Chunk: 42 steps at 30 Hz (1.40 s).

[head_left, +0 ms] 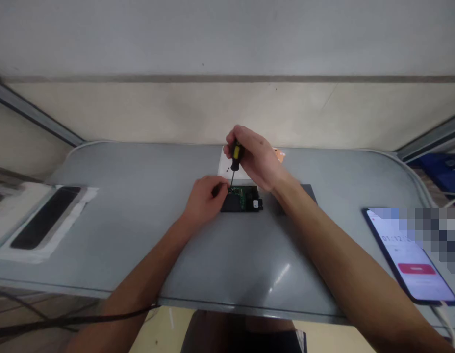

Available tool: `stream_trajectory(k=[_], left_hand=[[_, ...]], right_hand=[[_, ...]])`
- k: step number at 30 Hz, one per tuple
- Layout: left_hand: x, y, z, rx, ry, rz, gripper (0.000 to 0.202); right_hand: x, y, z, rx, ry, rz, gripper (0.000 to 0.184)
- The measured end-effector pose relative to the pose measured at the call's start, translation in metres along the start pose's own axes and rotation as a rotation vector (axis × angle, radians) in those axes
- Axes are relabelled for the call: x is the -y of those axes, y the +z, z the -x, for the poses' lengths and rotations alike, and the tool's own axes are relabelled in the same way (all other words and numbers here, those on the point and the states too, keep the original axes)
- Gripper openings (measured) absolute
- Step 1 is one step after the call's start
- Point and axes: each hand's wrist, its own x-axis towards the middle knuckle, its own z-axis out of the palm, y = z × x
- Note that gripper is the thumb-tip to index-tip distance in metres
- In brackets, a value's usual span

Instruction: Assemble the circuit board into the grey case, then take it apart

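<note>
My right hand [254, 156] grips a screwdriver [235, 158] with a yellow and black handle, held upright. Its tip touches the near left part of a small black device [242, 200] with a green circuit board exposed. My left hand [205, 198] presses on the left end of this device and holds it on the grey table [227, 255]. A white sheet [224, 166] with a few tiny dark specks lies just behind the device, partly hidden by my right hand.
A phone [409, 255] with a lit screen lies at the right edge, a cable at its near end. At the left, a dark flat panel [47, 215] rests on white wrapping. A dark flat piece [309, 192] lies under my right forearm. A wall rises behind the table.
</note>
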Motion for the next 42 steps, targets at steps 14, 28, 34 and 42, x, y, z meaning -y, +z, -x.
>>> stream_trajectory(k=[14,28,34,42], left_hand=[[0.001,0.000,0.000,0.010,-0.004,0.012,0.022],[0.001,0.000,-0.001,0.004,0.007,0.032,0.022],[0.001,0.000,0.001,-0.005,0.005,0.004,0.023],[0.002,0.001,0.001,-0.003,-0.004,0.011,0.022]], right_hand=[[-0.009,-0.001,-0.003,-0.022,-0.028,-0.024,0.045],[-0.006,0.002,0.000,0.042,-0.052,0.064,0.062],[-0.018,-0.005,-0.003,-0.104,-0.054,0.051,0.056],[-0.010,0.000,-0.004,-0.079,-0.032,-0.038,0.052]])
